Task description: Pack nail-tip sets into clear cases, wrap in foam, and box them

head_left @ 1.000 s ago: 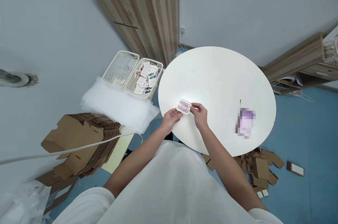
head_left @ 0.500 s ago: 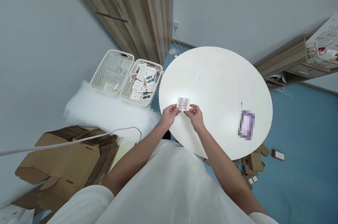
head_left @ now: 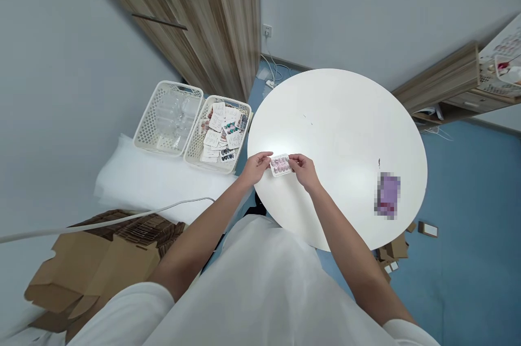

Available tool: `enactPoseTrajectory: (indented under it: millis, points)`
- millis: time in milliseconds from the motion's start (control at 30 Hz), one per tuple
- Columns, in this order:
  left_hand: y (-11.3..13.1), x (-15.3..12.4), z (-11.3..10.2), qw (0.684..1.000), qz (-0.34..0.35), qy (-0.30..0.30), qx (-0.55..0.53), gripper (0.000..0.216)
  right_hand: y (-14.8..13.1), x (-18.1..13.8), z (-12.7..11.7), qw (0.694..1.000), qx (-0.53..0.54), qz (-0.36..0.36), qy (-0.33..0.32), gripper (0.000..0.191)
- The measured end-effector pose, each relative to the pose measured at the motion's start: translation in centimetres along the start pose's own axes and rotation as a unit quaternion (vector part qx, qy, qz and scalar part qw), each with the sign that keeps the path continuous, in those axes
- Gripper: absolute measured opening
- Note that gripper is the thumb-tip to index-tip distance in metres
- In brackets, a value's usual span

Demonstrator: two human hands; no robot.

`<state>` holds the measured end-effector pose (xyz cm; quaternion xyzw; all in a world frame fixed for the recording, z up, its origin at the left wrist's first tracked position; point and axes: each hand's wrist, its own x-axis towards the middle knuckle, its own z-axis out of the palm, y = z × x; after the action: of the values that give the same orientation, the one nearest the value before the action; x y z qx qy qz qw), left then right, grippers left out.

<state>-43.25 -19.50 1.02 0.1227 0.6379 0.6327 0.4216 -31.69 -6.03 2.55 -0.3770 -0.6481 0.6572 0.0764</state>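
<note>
With our left hand point(head_left: 255, 168) and right hand point(head_left: 305, 171), we pinch the card of pink pieces point(head_left: 280, 165) by opposite edges above the table point(head_left: 337, 118), a grip that probably leaves its face uncovered.

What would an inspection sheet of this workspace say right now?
Surface: white round table, small dark mark at right.
Job's things: card of pinkish nail-shaped pieces, above the table.
Clutter: purple item on the table's right, pixelated.
Grips: left grip and right grip hold the card's opposite edges.
Cables: white cable at left; cords by the wall socket.
Surroundings: basket of cards, basket of clear plastic and cardboard at left; wooden cabinet beyond.
</note>
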Motion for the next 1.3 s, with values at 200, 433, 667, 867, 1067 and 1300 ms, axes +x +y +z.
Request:
enactPoseTrajectory:
  millis: [200,433,667,867,1067,1300]
  points:
    - [-0.3,-0.6,-1.3,0.984,0.044,-0.036,0.172,0.079,0.7,0.0,1.1,0.996,0.074,0.015,0.043,0.028]
    - [0.0,0.3,-2.5,0.944,0.113,-0.083,0.300,0.074,1.6,0.6,2.1,0.997,0.065,0.010,0.050,0.032]
    - [-0.5,1.4,-3.7,0.917,0.107,-0.110,0.367,0.066,2.8,0.9,1.9,0.994,-0.094,-0.049,-0.008,0.046]
    - [-0.3,3.2,-4.9,0.877,0.103,-0.135,0.450,0.065,3.7,2.4,1.9,0.961,-0.233,-0.109,-0.105,0.067]
    - [0.2,6.3,-5.2,0.827,0.091,-0.132,0.539,0.063,3.8,5.4,3.0,0.927,-0.348,-0.119,-0.080,0.064]
    - [0.6,9.1,-4.8,0.796,0.049,-0.123,0.590,0.063,4.0,8.6,3.7,0.882,-0.456,-0.115,-0.018,0.064]
